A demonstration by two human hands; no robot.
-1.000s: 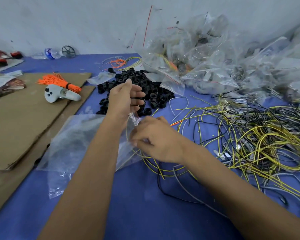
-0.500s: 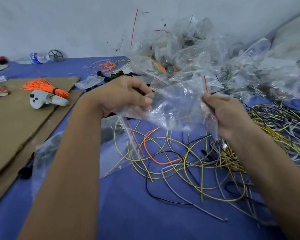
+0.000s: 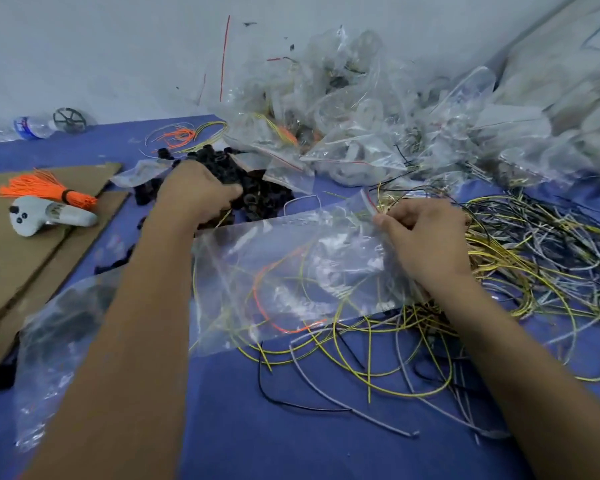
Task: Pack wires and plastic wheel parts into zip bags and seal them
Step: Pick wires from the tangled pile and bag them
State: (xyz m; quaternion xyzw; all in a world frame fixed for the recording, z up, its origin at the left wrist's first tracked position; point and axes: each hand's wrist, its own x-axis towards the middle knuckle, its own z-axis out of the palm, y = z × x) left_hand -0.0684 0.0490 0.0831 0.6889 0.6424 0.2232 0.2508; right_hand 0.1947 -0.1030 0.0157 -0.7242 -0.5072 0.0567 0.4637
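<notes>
Lowered since the earlier frame, the left hand (image 3: pixel 198 192) is now set, fingers curled, on the pile of black wheel parts (image 3: pixel 253 192); a grasp cannot be confirmed. Rightward, the zip bag (image 3: pixel 291 271), spread over loose wires (image 3: pixel 378 358), is pinched at its mouth by the right hand (image 3: pixel 426 237).

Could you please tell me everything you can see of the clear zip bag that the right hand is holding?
The zip bag is thin, clear, glossy plastic, crinkled, with a red line along its zip strip at the upper right corner. It lies spread, roughly flat and slightly tilted, over the loose wires on the blue table; yellow, orange and grey wires show through it, though whether any are inside is unclear. The right hand pinches it near the zip corner. Its left edge lies by the left forearm; the left hand is on the black wheel parts.
</notes>
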